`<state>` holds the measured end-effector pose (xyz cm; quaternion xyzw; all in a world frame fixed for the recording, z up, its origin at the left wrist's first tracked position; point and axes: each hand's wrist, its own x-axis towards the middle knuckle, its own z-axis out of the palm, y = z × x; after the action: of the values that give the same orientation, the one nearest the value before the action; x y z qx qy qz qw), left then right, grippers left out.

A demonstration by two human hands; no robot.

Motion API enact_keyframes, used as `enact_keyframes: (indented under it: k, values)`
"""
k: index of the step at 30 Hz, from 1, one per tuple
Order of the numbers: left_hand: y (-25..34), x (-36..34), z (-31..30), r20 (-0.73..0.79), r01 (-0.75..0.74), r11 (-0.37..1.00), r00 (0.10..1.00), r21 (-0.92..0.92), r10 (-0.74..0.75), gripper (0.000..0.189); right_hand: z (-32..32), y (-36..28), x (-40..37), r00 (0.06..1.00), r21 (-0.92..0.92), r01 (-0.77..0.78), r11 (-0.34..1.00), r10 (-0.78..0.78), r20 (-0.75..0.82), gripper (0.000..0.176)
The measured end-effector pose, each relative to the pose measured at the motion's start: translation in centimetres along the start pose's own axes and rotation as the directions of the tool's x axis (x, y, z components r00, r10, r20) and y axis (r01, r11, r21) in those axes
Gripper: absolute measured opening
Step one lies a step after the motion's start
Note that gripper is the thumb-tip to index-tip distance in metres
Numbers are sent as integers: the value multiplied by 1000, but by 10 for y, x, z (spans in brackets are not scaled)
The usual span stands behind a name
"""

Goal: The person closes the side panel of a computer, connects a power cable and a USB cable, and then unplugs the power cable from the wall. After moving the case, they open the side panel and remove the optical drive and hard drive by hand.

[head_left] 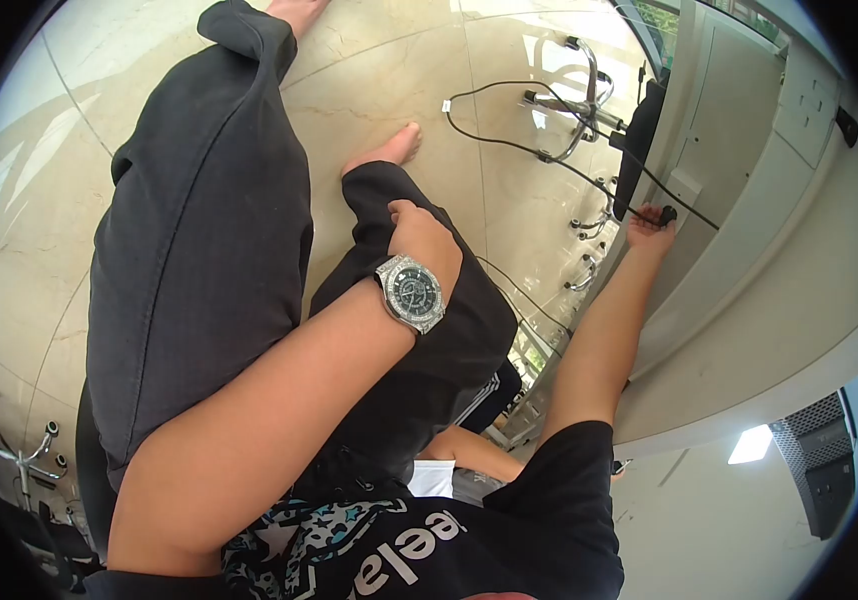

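Observation:
My left hand [427, 238] rests on the dark trouser leg [479, 300] at the knee, with a silver watch [412, 293] on its wrist. One finger sticks out, the others are mostly hidden, and no object shows in it. Stretched out to the right, my right hand [652, 229] is closed around a black plug [667, 215] on a black cable [519, 142]. It is beside the inner side of a white desk [734, 100], near a small white box [684, 190]. The cable loops out over the tiled floor.
Wheeled chair bases [589, 105] stand on the floor beyond the cable. Another chair base [24, 460] is at the lower left. The curved desktop edge [749, 395] runs along the right. Another person's arm [479, 455] shows at the bottom centre. A thin cable [524, 290] hangs past my knee.

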<state>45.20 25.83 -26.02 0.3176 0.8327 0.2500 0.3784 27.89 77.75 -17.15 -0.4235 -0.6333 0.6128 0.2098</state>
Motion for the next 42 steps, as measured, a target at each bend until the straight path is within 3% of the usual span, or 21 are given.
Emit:
enact_keyframes:
  k: [1,4,8,13,15,21,23,25,27,30,31,32,33,35,37,38,39,41,42]
  values:
    - [-2,-2,-2,-14,0,1000,1000,20,0,22,-1,1,-2,996,69,-17,997,11,92,51]
    - [-7,-1,-4,-32,10,999,999,-37,-12,21,5,4,2,995,173,-41,984,23,102,53]
    - [-9,-5,0,-29,-1,1000,1000,-3,1,19,4,21,-1,987,89,97,991,-107,119,54]
    - [-7,-4,1,-73,2,1000,997,-14,-3,19,11,16,-11,997,152,18,988,-29,69,57]
    - [-8,-4,3,-64,-2,1000,998,-6,2,19,12,17,-16,993,147,-9,989,-8,116,58]
    - [-2,-4,4,-46,-10,1000,999,-14,9,19,21,21,-26,994,141,106,984,-105,-15,46]
    - [-4,0,3,-55,8,1000,998,-9,-8,20,31,25,-27,979,191,172,966,-147,-138,40]
    - [0,6,8,-52,9,1000,999,21,-8,20,43,30,-53,979,203,186,961,-164,-122,39]
    - [-2,11,5,-20,3,1000,1000,19,-2,21,44,44,-79,948,185,282,941,-244,-204,37]
    - [14,15,-2,-107,18,998,994,53,-13,21,48,89,-138,963,242,252,937,-218,-160,34]
    - [19,18,0,-149,17,998,989,52,-9,21,48,96,-148,929,-20,322,946,-320,-184,33]
    - [24,27,3,-122,-14,1000,992,25,17,21,46,101,-149,891,-290,358,887,-418,-177,32]
    - [33,34,5,-87,-56,998,995,-9,55,22,28,90,-123,836,-448,431,783,-534,-129,41]
    - [42,41,1,-3,-49,999,999,-2,49,23,12,59,-85,717,-826,397,400,-698,7,49]
    - [31,30,4,30,-43,999,999,-5,43,24,10,45,-57,753,-873,329,360,-658,13,52]
    - [28,27,7,36,-27,996,999,84,24,24,10,40,-44,793,-908,269,323,-609,18,55]
    - [25,24,8,38,-6,986,999,167,0,23,11,36,-35,788,-904,285,319,-615,32,55]
    - [26,23,6,-34,31,990,999,137,-26,21,15,31,-23,743,-860,474,191,-611,274,55]
    - [26,26,7,-51,34,997,998,70,-31,21,24,31,-25,738,-853,484,195,-614,279,55]
